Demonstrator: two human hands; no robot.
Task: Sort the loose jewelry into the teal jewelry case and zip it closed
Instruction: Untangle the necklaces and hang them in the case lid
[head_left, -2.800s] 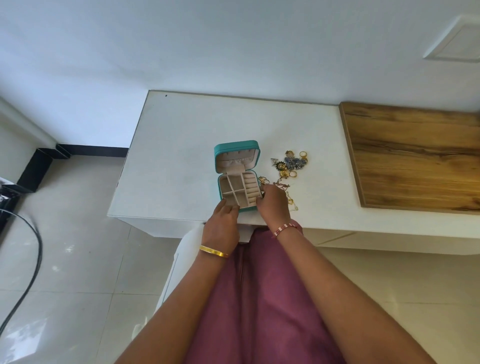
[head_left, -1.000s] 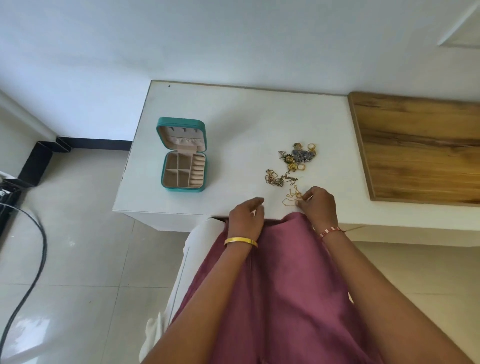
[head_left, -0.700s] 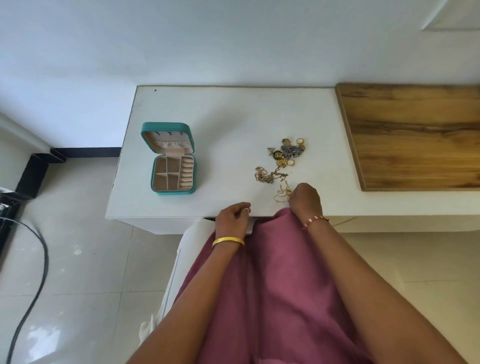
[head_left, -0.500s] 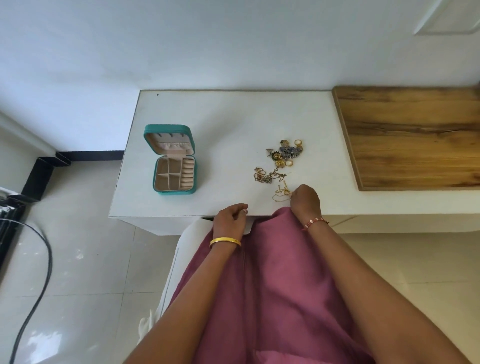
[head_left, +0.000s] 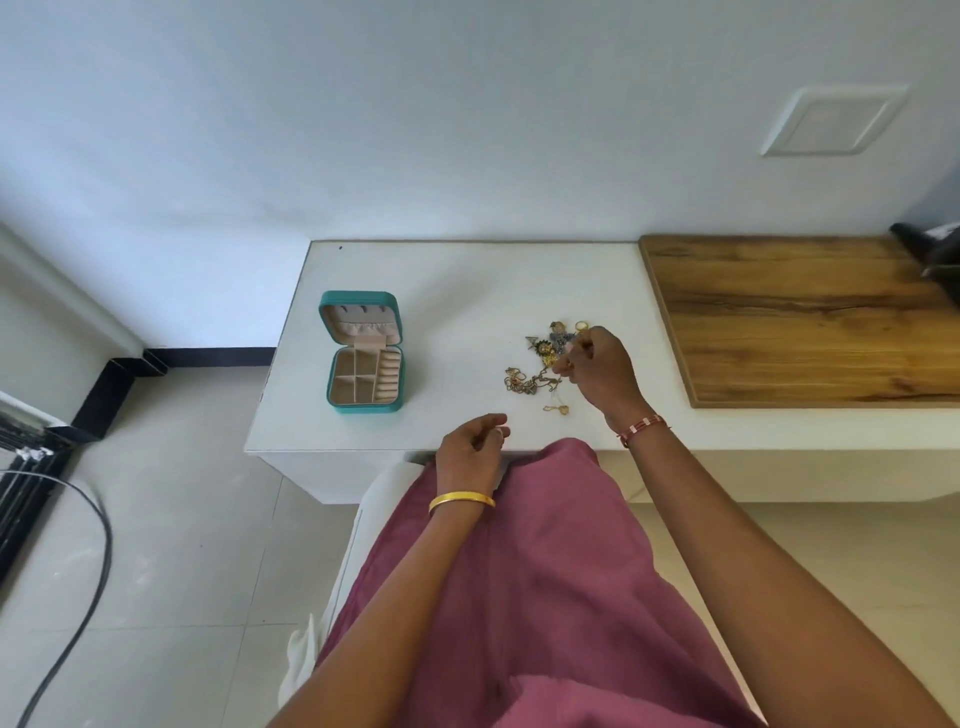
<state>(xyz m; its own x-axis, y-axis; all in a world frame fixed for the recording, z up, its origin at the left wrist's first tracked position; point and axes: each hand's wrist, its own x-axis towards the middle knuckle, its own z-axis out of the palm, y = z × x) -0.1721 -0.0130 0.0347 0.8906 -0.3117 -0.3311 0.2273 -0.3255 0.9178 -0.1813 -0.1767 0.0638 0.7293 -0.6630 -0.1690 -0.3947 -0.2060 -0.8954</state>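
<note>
far out to the left of both your hands, the teal jewelry case is sitting with its lid standing open and its beige compartments showing nothing inside, so judging by that, the sorting is only beginning. your left hand is resting at the near edge of the white table, fingers loosely curled; whether it is holding anything small i cannot tell. just beyond and to the right of it, the loose jewelry is lying in a scatter: a tangled gold chain nearest the left hand, a small gold piece just this side of your right wrist, and a cluster of rings and charms under your right fingertips. your right hand is hovering over that cluster with fingers bent into a pinch; it seems to be closing on one small piece, but what exactly it has i cannot tell. you are best lifting one piece only, straight up, and checking that no chain is trailing from it. consider steadying the tangle with the left hand while you are pulling free. the case is well apart from the pile, so you are carrying across your body; drawing it nearer would probably save drops. to the right of your right hand, the wooden board is playing no part.
</note>
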